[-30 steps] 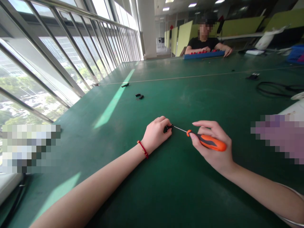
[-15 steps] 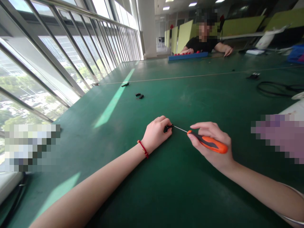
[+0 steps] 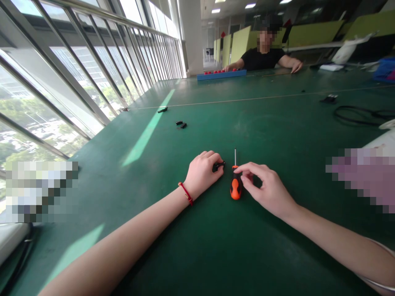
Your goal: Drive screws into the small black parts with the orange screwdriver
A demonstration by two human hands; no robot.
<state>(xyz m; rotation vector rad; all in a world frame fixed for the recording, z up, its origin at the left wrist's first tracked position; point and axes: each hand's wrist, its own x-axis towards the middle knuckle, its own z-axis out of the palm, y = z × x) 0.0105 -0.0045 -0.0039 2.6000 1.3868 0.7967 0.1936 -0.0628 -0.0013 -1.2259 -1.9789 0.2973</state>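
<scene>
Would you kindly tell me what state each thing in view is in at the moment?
Left hand: closed on the small black part.
Small black part: held, partly hidden.
Right hand: partly curled at the screwdriver; grip unclear.
Screwdriver: shaft pointing forward, handle nearer.
Red bracelet: worn.
Pair of black pieces: lying loose.
Black cable: looped.
Blue tray: red pieces along its top.
Ceiling lights: lit.
Green table: partly sunlit.

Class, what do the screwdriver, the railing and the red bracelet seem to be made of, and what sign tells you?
Screwdriver: handle probably plastic with rubbery black patches, semi-glossy, judging by its moulded two-colour look; shaft likely steel, from its silvery shine.
Railing: apparently polished metal, given its bright reflections.
Red bracelet: perhaps cord, from its thin band; finish too small to tell.
</scene>
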